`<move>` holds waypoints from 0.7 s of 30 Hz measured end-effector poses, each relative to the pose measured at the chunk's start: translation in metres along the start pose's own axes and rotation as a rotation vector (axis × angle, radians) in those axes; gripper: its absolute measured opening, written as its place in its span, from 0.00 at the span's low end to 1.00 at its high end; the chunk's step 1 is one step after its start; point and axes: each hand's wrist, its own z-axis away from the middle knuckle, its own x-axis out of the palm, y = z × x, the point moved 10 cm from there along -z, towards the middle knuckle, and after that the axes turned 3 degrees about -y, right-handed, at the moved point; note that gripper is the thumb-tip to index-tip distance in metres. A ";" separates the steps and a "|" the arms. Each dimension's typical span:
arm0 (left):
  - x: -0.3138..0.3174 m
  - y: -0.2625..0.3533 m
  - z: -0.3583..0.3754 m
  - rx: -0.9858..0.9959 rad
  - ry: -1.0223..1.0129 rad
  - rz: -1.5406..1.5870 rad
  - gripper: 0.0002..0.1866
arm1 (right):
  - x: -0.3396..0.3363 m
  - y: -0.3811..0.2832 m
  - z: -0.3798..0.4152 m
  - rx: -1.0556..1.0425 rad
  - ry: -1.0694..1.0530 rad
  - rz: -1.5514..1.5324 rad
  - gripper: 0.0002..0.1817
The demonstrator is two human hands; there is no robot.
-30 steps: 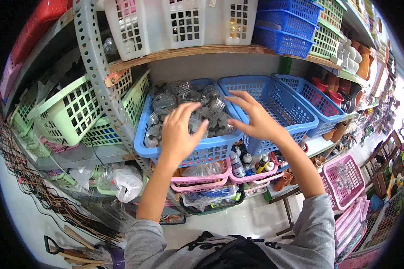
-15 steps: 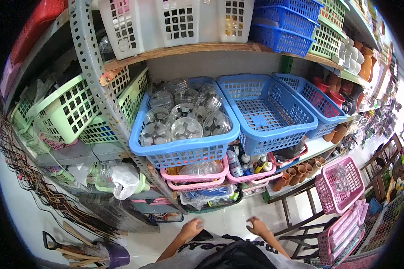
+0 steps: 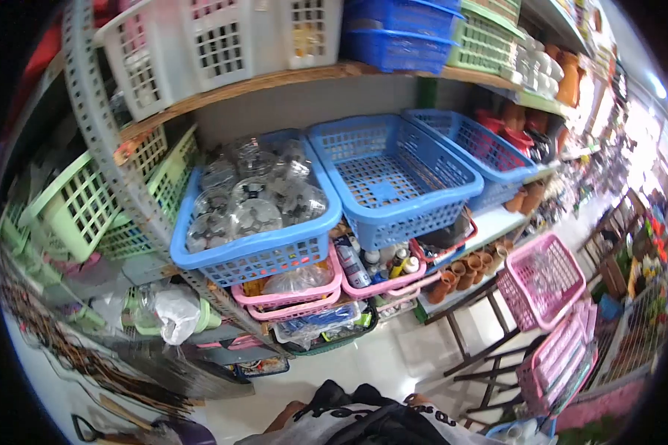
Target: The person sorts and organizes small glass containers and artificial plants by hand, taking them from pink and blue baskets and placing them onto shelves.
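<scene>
Low in the view, my left hand (image 3: 292, 410) shows only partly beside the dark front of my shirt. My right hand (image 3: 417, 400) peeks out on the other side of the shirt. The fingers of both are hidden, so I cannot see whether they hold anything. Ahead on the shelf, a blue basket (image 3: 263, 248) holds several clear round plastic containers (image 3: 256, 216). To its right stands a blue basket (image 3: 423, 211) with nothing in it. Below are a pink basket (image 3: 297, 302) with a clear plastic bag and another pink basket (image 3: 393, 282) with bottles and spray cans.
A pink basket (image 3: 523, 315) with clear plastic items stands on the right, near dark wooden ladder-like frames (image 3: 475, 352). Terracotta pots (image 3: 467, 274) line the lower shelf. At left are a perforated metal post (image 3: 96, 141), green baskets (image 3: 70, 215) and a purple bucket (image 3: 189, 430).
My view has turned to the right, so the shelves and baskets sit farther left. Both hands have drawn in toward my body and are now largely hidden by my shirt.
</scene>
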 end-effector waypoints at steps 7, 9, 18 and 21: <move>-0.030 0.025 -0.039 -0.104 -0.133 -0.404 0.25 | 0.011 0.023 0.045 0.269 0.334 -0.363 0.21; -0.038 0.047 -0.052 -0.092 -0.196 -0.484 0.23 | 0.029 0.023 0.077 0.364 0.403 -0.535 0.24; -0.069 0.131 -0.099 -0.070 -0.238 -0.776 0.20 | 0.191 0.058 0.154 0.558 0.373 -0.736 0.24; -0.043 0.152 -0.110 -0.068 -0.288 -0.805 0.20 | 0.194 0.046 0.168 0.566 0.444 -0.763 0.25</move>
